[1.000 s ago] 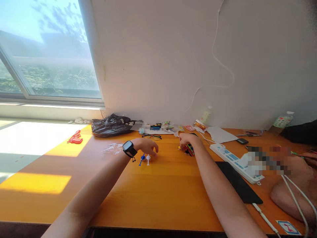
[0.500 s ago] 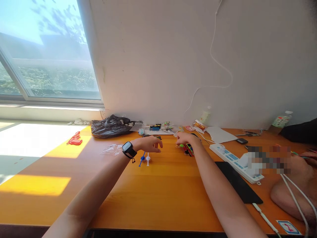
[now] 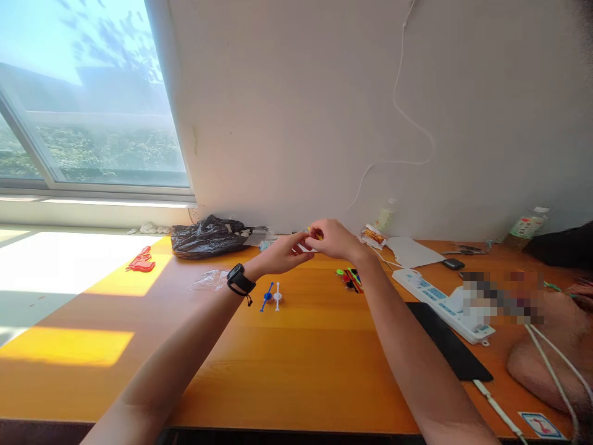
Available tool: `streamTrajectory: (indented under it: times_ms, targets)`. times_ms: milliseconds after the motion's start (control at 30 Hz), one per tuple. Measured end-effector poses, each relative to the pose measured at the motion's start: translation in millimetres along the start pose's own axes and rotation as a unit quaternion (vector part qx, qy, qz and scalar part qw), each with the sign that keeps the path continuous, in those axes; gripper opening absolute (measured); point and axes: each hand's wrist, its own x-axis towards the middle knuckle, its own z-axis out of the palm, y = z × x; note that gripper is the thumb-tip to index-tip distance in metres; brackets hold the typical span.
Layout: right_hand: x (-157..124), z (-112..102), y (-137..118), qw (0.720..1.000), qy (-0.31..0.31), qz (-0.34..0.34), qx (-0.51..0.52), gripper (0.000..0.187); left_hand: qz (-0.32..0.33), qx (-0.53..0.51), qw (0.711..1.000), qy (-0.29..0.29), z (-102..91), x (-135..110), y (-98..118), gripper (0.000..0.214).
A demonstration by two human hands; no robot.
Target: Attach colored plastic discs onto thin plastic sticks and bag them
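My right hand [image 3: 337, 240] is closed in a pinch on a small yellow piece [image 3: 319, 234], mostly hidden by the fingers. Against it, at the same height, my left hand [image 3: 283, 254] has thumb and fingers drawn together; a whitish bit shows between them, too small to name. A black watch is on the left wrist. Below the hands, a blue arrow-shaped piece [image 3: 267, 297] and a white arrow-shaped piece [image 3: 277, 297] lie side by side on the table. Under my right forearm sits a small pile of coloured plastic pieces [image 3: 349, 279], green, red and black, partly covered.
To the left lie a red toy gun [image 3: 141, 260], a clear plastic wrapper [image 3: 208, 280] and a black plastic bag [image 3: 206, 237]. On the right are a white power strip [image 3: 445, 303], a black flat device [image 3: 447, 340] with a cable, and another person's arm [image 3: 542, 364].
My right hand has left the pile of pieces and moved left and up to meet my left hand, bringing the yellow piece. My left hand has risen slightly and its fingers have closed.
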Motion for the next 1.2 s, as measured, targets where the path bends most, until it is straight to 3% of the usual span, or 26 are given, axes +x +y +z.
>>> streamTrajectory:
  times_ms: [100,233,433,633,800,900,1200]
  targets:
    - [-2.9,-1.5,-11.3,1.000,0.004,-0.009,0.002,0.018,0.003,-0.045,0.998,0.037,-2.3,2.4,-0.4,0.031]
    - [-5.2,-4.3,-19.1,0.998,0.024,-0.048,0.038,0.013,0.006,-0.099,0.992,0.073,-11.0,3.7,-3.0,0.032]
    - [-14.2,-14.9,-42.7,0.972,0.098,-0.160,0.139,0.028,-0.015,-0.129,0.981,0.142,-27.1,-0.4,4.7,0.040]
    - [-36.5,-28.6,-79.1,0.947,0.125,-0.168,0.245,0.032,0.026,-0.168,0.973,0.157,-29.9,-1.4,10.6,0.032]
    - [-50.5,-36.9,-94.8,0.931,0.123,-0.177,0.294,0.030,0.018,-0.160,0.972,0.170,-32.4,-2.4,12.6,0.035]
    - [-51.9,-38.0,-95.1,0.931,0.122,-0.192,0.285,0.018,0.005,-0.157,0.973,0.171,-33.2,-3.5,11.6,0.032]
    - [-33.5,-31.1,-75.8,0.956,0.152,-0.192,0.165,0.017,0.016,-0.120,0.982,0.143,-30.2,-2.3,11.7,0.028]
